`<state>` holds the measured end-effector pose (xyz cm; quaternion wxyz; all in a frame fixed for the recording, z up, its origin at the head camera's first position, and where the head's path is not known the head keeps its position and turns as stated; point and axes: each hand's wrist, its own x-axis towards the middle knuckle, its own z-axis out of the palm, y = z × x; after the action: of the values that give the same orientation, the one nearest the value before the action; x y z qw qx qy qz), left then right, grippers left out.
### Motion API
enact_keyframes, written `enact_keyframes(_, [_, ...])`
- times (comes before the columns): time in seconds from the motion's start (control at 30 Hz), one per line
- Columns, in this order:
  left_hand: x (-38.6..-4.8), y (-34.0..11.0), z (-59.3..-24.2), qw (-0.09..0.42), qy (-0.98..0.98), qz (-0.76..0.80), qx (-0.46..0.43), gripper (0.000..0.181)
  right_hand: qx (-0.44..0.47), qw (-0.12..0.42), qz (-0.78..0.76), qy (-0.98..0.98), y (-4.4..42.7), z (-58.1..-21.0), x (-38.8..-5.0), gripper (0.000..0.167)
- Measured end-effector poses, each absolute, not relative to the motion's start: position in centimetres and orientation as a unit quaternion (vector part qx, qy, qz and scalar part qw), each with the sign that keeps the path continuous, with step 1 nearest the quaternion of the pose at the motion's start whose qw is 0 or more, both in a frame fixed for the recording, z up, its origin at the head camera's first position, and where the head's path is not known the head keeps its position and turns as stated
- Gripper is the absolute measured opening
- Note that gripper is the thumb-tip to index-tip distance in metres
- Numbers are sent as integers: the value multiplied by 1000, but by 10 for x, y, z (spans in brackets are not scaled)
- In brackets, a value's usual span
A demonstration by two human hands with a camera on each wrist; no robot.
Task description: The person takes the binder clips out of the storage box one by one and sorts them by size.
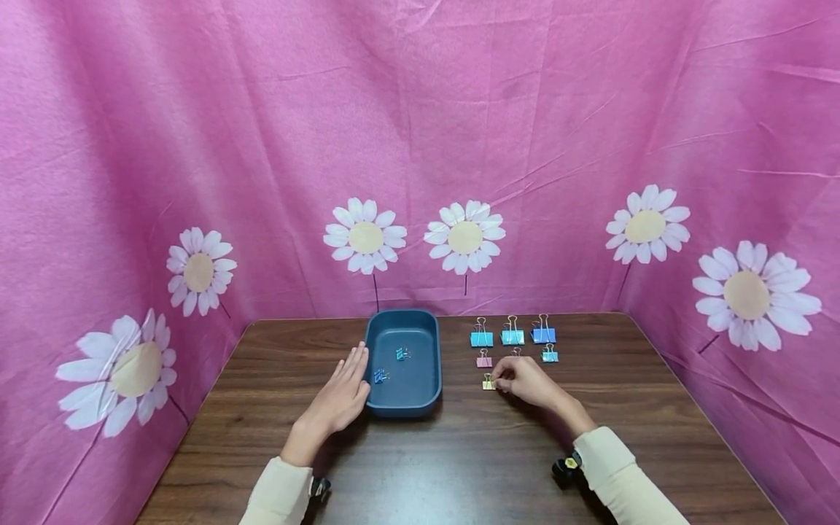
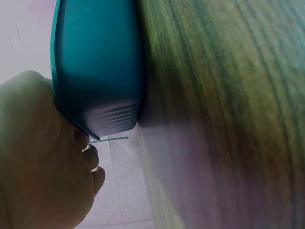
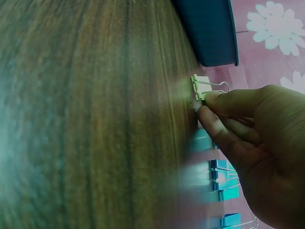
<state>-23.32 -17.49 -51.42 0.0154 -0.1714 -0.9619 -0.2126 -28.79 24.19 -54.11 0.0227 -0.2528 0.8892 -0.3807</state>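
Observation:
My left hand (image 1: 341, 390) lies along the left side of a dark blue tray (image 1: 435, 394), its straight fingers touching the wall. Inside the tray are a teal binder clip (image 1: 401, 354) and a blue binder clip (image 1: 378, 377). To the right of the tray, my right hand (image 1: 530, 382) pinches the edge of a small yellow binder clip (image 1: 488, 384) between thumb and fingertips. The right wrist view shows that yellow clip (image 3: 202, 86) upright on the table, wire handles pointing away from the tabletop. In the left wrist view, the palm (image 2: 38, 157) is beside the tray's rim.
Behind the right hand stand a pink clip (image 1: 484, 362), a small teal clip (image 1: 550, 357) and one mostly hidden clip. Farther back is a row with a teal clip (image 1: 482, 340), a light blue clip (image 1: 512, 337) and a blue clip (image 1: 543, 336). Pink flowered cloth surrounds the wooden table (image 1: 420, 474).

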Motion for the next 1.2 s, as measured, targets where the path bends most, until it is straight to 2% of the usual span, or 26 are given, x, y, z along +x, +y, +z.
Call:
enact_keyframes(0.37, [-234,-175,-514,14,-962,-211,-171,64,-245,41,-398,883,242,-542,-288,7])
enact_keyframes(1.2, [-232,-174,-516,27,-960,-213,-180,64,-255,15,-371,893,245,-543,-285,9])
